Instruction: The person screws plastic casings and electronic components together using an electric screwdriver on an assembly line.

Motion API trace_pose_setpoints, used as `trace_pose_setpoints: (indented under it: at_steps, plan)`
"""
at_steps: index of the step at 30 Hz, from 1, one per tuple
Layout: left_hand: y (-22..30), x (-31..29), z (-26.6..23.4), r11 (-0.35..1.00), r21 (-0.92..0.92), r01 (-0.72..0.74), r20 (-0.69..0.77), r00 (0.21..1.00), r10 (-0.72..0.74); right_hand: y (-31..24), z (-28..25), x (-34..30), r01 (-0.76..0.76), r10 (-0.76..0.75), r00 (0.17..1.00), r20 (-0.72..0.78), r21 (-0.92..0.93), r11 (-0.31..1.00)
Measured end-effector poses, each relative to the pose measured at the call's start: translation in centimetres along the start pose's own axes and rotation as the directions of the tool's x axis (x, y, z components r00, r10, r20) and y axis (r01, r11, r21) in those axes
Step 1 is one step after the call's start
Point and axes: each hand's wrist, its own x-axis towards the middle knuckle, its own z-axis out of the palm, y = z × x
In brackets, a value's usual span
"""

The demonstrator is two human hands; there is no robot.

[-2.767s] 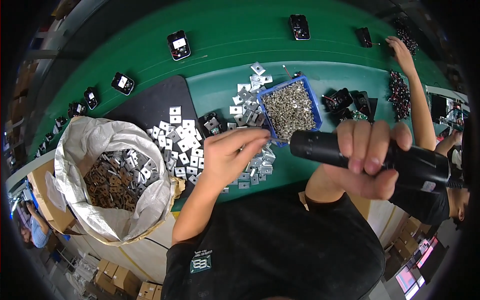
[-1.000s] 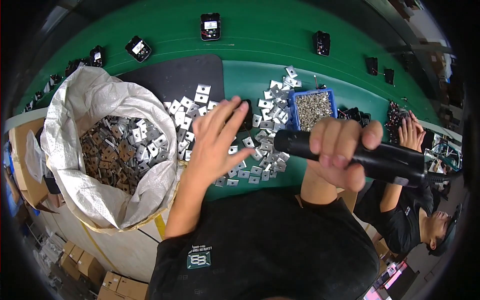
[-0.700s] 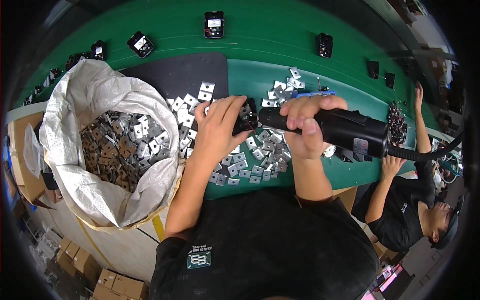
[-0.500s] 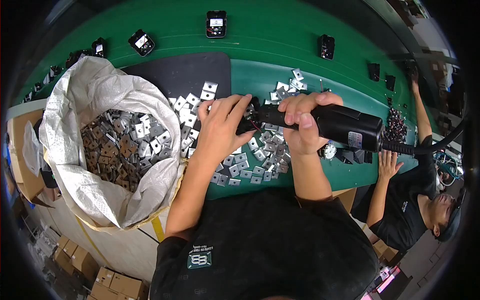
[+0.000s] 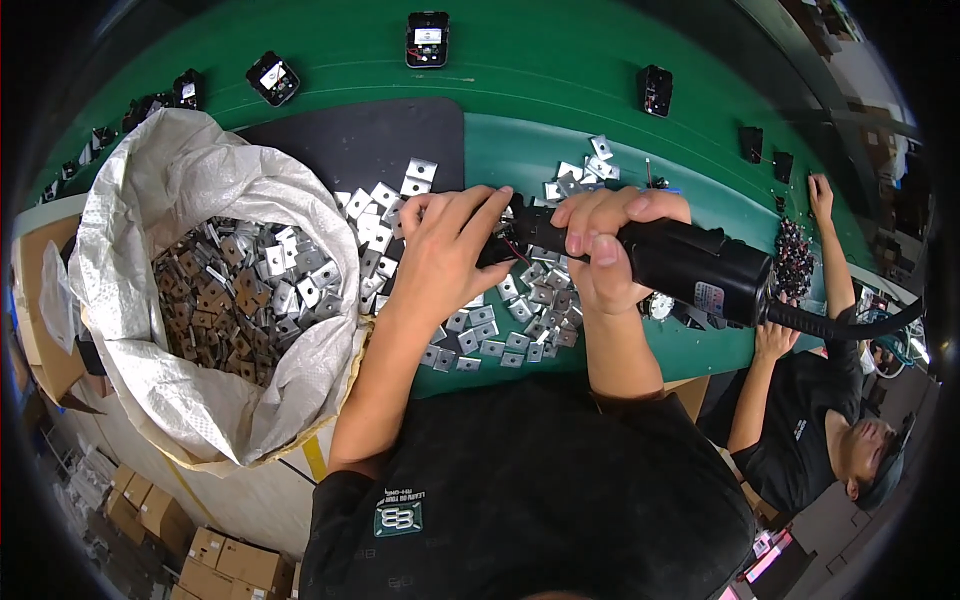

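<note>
My right hand (image 5: 610,255) is wrapped round a black electric screwdriver (image 5: 705,268), held nearly level, its cable running off to the right. The tool's nose points left and meets a small black housing (image 5: 495,250) with a red wire. My left hand (image 5: 440,245) grips that housing, fingers over the far side and thumb on the near side; most of the part is hidden beneath the hand and the tool. Silvery square metal plates (image 5: 540,295), each with a hole, lie scattered around and under both hands on the green mat (image 5: 690,345).
At left stands an open white woven sack (image 5: 120,300) full of metal plates (image 5: 225,290). Black housings (image 5: 428,40) line the green belt (image 5: 540,50) beyond. A co-worker (image 5: 800,420) sits at right, by a heap of small wired parts (image 5: 793,255). A dark pad (image 5: 380,140) lies behind the plates.
The screwdriver's rear end has dipped slightly toward me and to the right, still in my right hand. Housings on the belt have shifted a little. The co-worker's far hand has pulled back.
</note>
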Motion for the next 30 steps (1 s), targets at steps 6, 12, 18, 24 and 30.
trace_pose_setpoints:
  at_steps: [6, 12, 18, 24, 30]
  plan:
    - [-0.4, 0.1, 0.0, 1.0, -0.027, 0.0, 0.014, 1.0, 0.0, 0.1, -0.3, 0.2, -0.068, 0.081, 0.991, -0.105, 0.121, 0.99]
    - [-0.5, 0.2, 0.1, 0.999, -0.039, -0.006, 0.035, 0.999, 0.007, 0.2, -0.4, 0.0, -0.04, 0.043, 0.999, -0.029, 0.096, 0.995]
    - [-0.4, 0.4, 0.0, 1.0, -0.007, -0.025, 0.055, 0.998, 0.025, 0.2, 0.0, 0.2, -0.051, 0.045, 0.993, 0.105, 0.052, 0.997]
    - [-0.5, 0.6, 0.4, 0.999, -0.001, -0.052, 0.005, 0.999, 0.052, 0.9, 0.0, -0.1, 0.006, -0.012, 0.997, 0.077, 0.078, 0.997]
    - [0.1, 0.8, 0.7, 0.995, 0.043, -0.085, -0.011, 0.996, 0.085, 0.6, -0.6, -0.5, -0.05, 0.051, 0.997, 0.066, -0.014, 0.999]
